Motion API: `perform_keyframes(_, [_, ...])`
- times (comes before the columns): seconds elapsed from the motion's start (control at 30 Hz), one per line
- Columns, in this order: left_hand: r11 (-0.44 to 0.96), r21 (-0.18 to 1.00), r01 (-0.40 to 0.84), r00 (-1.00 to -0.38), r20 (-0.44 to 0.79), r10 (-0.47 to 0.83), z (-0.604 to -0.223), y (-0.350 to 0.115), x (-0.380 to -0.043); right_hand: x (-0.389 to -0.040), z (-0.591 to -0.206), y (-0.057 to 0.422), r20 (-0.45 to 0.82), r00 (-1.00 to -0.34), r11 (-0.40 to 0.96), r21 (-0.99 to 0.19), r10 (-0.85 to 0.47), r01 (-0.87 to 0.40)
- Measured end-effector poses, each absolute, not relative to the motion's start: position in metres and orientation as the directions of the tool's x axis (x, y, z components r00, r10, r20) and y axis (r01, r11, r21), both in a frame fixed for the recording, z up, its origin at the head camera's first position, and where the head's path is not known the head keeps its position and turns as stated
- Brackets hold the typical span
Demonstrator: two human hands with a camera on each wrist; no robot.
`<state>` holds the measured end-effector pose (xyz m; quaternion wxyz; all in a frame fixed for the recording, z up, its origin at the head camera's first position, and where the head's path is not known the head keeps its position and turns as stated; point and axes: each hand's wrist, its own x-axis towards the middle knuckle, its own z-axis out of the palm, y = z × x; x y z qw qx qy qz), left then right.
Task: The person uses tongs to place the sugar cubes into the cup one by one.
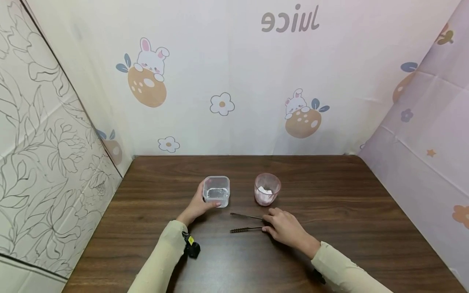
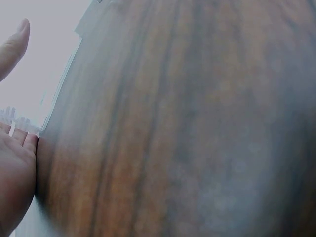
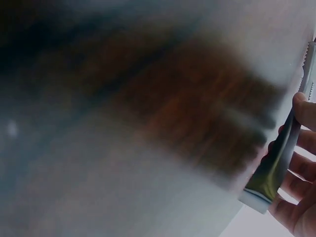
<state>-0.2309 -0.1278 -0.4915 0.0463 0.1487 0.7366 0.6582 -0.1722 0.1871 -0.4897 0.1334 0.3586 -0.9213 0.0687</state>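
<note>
My left hand (image 1: 196, 208) holds a small clear square plastic container (image 1: 222, 202) by its left side, thumb at the front. The container looks see-through; whether anything lies in it I cannot tell. In the left wrist view, the palm (image 2: 14, 182) and thumb sit at the frame's left edge. My right hand (image 1: 287, 228) grips metal tongs (image 1: 244, 229), whose two arms spread apart and point left, below the container. Their toothed edges and one broad arm (image 3: 276, 165) show in the right wrist view. Nothing is between the tips.
A pinkish clear glass (image 1: 267, 199) with white chunks (image 1: 264, 190) in it stands right of the container, just beyond the right hand. The brown wooden table (image 1: 322, 183) meets patterned cloth walls (image 1: 234, 134) at the back and sides.
</note>
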Motion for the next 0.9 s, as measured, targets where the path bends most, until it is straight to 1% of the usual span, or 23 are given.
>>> perform_keyframes(0.13, [0.084, 0.985, 0.151, -0.951, 0.122, 0.283, -0.492, -0.127, -0.232, -0.172, -0.491, 0.188, 0.285, -0.710, 0.735, -0.025, -0.644, -0.677])
perform_keyframes(0.37, [0.092, 0.981, 0.173, -0.950, 0.142, 0.277, -0.492, -0.126, -0.231, -0.171, -0.492, 0.189, 0.311, -0.685, 0.720, -0.004, -0.659, -0.694])
perform_keyframes(0.47, [0.092, 0.981, 0.168, -0.952, 0.138, 0.275, -0.492, -0.126, -0.231, -0.171, -0.493, 0.189, 0.316, -0.686, 0.723, 0.000, -0.656, -0.691])
perform_keyframes(0.67, [0.074, 0.984, 0.163, -0.954, 0.138, 0.267, -0.493, -0.127, -0.235, -0.172, -0.492, 0.186, 0.271, -0.720, 0.746, -0.006, -0.640, -0.666])
perform_keyframes(0.73, [0.070, 0.985, 0.160, -0.956, 0.136, 0.261, -0.499, -0.128, -0.239, -0.172, -0.491, 0.185, 0.252, -0.732, 0.754, -0.010, -0.634, -0.657])
perform_keyframes(0.9, [0.123, 0.983, 0.140, -0.966, 0.108, 0.235, -0.517, -0.130, -0.249, -0.172, -0.489, 0.187, 0.239, -0.745, 0.763, -0.027, -0.622, -0.646])
